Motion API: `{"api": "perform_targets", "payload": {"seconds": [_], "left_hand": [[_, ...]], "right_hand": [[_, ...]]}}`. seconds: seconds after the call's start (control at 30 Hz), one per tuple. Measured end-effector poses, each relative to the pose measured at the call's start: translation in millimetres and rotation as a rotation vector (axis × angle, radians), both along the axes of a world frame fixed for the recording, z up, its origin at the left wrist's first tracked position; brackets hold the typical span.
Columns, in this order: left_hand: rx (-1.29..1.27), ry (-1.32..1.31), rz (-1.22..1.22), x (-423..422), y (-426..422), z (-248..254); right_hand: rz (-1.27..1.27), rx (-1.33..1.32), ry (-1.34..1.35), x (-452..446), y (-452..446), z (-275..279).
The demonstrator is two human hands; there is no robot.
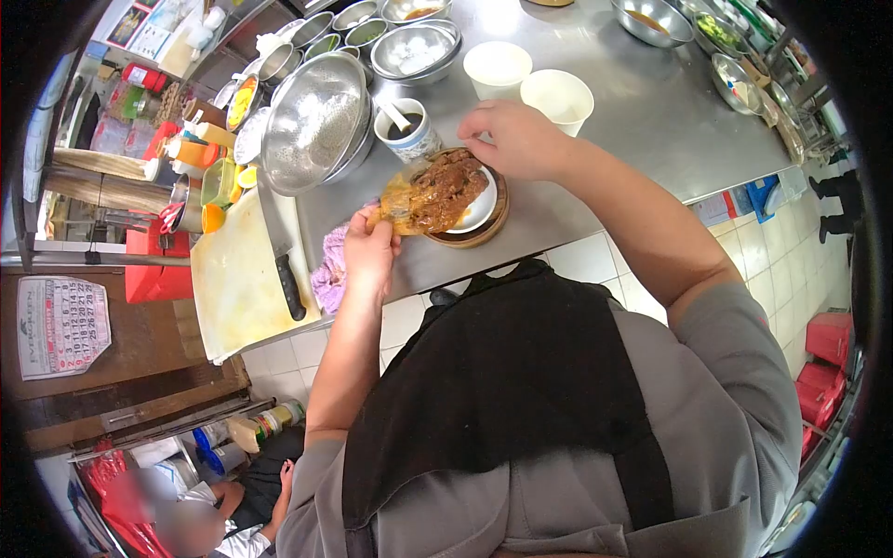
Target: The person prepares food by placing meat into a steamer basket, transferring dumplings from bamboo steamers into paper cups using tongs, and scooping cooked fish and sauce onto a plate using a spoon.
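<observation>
My left hand (pixel 370 253) is closed on the end of a clear plastic bag (pixel 402 206) with orange-brown sauce inside. Saucy brown meat (pixel 453 191) lies at the bag's other end, over a small white bowl (pixel 481 206). The bowl sits in a round bamboo steamer (pixel 500 216) near the counter's front edge. Just beyond the steamer is my right hand (pixel 512 138), its fingers loosely bent and apart, with nothing visible in them. Whether its fingertips touch the meat, I cannot tell. A patterned cup (pixel 415 144) with dark liquid and a white spoon stands beside the meat.
Two white tubs (pixel 558 98) stand behind my right hand. Metal bowls and a large strainer (pixel 314 121) crowd the back left. A knife (pixel 289 284) lies on the cutting board (pixel 233 288), next to a purple cloth (pixel 331 270). Another person (pixel 251 498) is at lower left.
</observation>
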State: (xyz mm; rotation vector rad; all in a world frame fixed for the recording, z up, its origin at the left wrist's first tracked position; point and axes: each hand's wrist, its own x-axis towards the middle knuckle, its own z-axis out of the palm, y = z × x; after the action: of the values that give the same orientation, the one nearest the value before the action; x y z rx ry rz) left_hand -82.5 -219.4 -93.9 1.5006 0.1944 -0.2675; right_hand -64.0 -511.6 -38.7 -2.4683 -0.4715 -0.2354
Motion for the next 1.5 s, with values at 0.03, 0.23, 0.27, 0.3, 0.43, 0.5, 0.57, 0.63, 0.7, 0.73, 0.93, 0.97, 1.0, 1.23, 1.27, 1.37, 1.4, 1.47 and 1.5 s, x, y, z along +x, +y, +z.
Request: {"api": "perform_targets", "payload": {"seconds": [0.03,0.23,0.27,0.3,0.43,0.5,0.57,0.63,0.7,0.73,0.93,0.97,1.0,1.23,1.27,1.37,1.4,1.47,1.5], "left_hand": [[-0.058,0.041,0.010,-1.7,-0.6,5.2],[-0.542,0.312,-0.084,-2.0,24.9,18.2],[-0.553,0.297,-0.081,-1.4,26.5,25.8],[-0.564,0.281,-0.076,-1.2,28.8,33.9],[-0.613,0.194,-0.079,-0.3,42.7,55.1],[-0.645,0.132,-0.095,-1.3,48.2,68.1],[-0.700,0.102,-0.047,-3.8,56.8,78.5],[-0.733,0.075,0.005,-6.6,68.7,88.6],[-0.731,0.016,0.062,-8.5,86.3,92.2],[-0.730,-0.009,0.092,-9.1,96.2,92.8],[-0.724,-0.117,0.253,-9.9,153.4,96.4],[-0.720,-0.126,0.284,-9.2,160.2,95.2],[-0.717,-0.135,0.316,-7.6,166.7,93.2],[-0.681,-0.087,0.255,61.3,180.2,34.1],[-0.512,-0.073,0.221,68.4,155.6,48.0],[0.133,-0.106,0.149,77.9,106.5,68.2],[0.368,-0.124,0.111,78.7,96.5,64.2],[0.475,-0.227,0.062,70.8,91.0,50.0],[0.435,-0.237,0.001,68.5,93.1,34.0]], "right_hand": [[0.001,0.003,-0.006,-0.1,-0.1,-0.2],[-0.022,0.005,0.005,-1.9,0.4,3.1],[-0.025,0.002,0.009,-1.2,1.3,4.4],[-0.021,0.005,0.008,-0.2,2.5,5.5],[0.052,0.001,-0.056,14.2,11.9,12.9],[0.088,0.009,-0.107,27.2,22.1,20.4],[0.100,0.036,-0.145,41.7,44.1,30.8],[0.131,-0.027,-0.309,62.5,67.7,37.4],[0.181,-0.130,-0.457,84.1,91.0,38.9],[0.215,-0.237,-0.439,94.0,100.6,38.2],[0.406,-0.570,-0.356,136.2,130.1,37.6],[0.406,-0.536,-0.374,138.9,130.5,42.0],[0.407,-0.505,-0.390,137.1,130.1,52.5],[0.386,-0.424,-0.541,131.3,128.6,120.5],[0.384,-0.430,-0.556,130.9,130.4,122.5],[0.394,-0.500,-0.572,138.6,134.9,112.7],[0.383,-0.536,-0.554,138.6,135.5,106.2],[0.352,-0.492,-0.571,130.2,131.7,80.3],[0.336,-0.420,-0.612,125.3,126.4,67.8]]}}
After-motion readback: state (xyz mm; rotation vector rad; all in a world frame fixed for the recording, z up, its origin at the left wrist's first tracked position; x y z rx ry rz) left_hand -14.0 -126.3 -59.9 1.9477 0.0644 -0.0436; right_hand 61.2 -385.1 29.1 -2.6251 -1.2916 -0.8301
